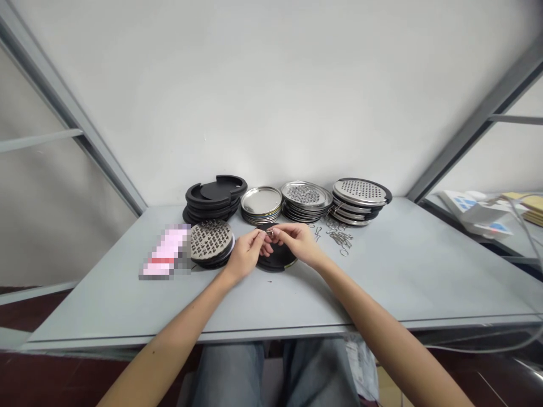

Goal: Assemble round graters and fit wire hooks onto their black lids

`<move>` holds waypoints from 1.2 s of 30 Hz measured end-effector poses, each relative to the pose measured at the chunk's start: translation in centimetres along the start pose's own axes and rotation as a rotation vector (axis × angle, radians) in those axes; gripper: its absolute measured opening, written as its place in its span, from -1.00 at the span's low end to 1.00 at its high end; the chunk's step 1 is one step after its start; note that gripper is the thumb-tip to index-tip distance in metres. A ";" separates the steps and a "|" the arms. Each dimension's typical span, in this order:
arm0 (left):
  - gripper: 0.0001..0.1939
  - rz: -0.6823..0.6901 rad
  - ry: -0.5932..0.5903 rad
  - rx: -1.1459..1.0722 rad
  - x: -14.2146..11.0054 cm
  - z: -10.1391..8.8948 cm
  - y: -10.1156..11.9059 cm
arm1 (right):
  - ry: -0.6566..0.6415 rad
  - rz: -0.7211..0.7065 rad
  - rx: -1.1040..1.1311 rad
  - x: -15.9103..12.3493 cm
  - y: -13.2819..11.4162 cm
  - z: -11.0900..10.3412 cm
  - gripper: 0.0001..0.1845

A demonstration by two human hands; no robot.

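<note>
Over a round black disc (276, 259) on the table, my left hand (249, 249) and my right hand (297, 242) meet fingertip to fingertip. Both are closed in a pinch on a small shiny metal piece (270, 232); its exact shape is too small and covered to tell. The disc lies partly hidden beneath my hands. Just right of my right hand lie loose wire hooks and rings (339, 236). Left of my left hand sits a stack of round metal grater plates (211, 240) with black discs under them.
Along the wall stand piled black ring-shaped holders (215, 195), plain round metal lids (261, 200), perforated metal discs (306, 195) and black-edged grater assemblies (360, 193). A blurred pink-screened object (167, 251) lies at the left. White boxes (473, 212) stand on another surface at the right.
</note>
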State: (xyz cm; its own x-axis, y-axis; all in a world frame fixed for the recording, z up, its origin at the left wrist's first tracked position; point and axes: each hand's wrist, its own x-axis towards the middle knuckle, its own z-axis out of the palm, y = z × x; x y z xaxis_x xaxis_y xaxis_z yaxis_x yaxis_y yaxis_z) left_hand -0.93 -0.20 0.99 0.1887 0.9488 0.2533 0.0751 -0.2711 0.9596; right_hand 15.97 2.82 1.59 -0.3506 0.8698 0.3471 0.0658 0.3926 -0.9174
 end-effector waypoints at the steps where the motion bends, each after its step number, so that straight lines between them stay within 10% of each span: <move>1: -0.62 0.003 0.005 0.008 0.0 0.0 0.0 | -0.001 -0.006 -0.008 0.0 0.1 0.0 -0.67; 36: -0.88 0.278 0.144 0.397 -0.6 -0.6 0.2 | -0.065 0.039 0.003 0.1 0.1 -0.7 -0.67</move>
State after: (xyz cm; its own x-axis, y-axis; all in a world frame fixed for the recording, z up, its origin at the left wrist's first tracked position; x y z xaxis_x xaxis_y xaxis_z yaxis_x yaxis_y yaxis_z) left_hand -1.63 -0.70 1.17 0.1200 0.8369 0.5341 0.4133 -0.5312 0.7396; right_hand 16.57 3.15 1.65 -0.4077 0.8634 0.2973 0.0783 0.3575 -0.9306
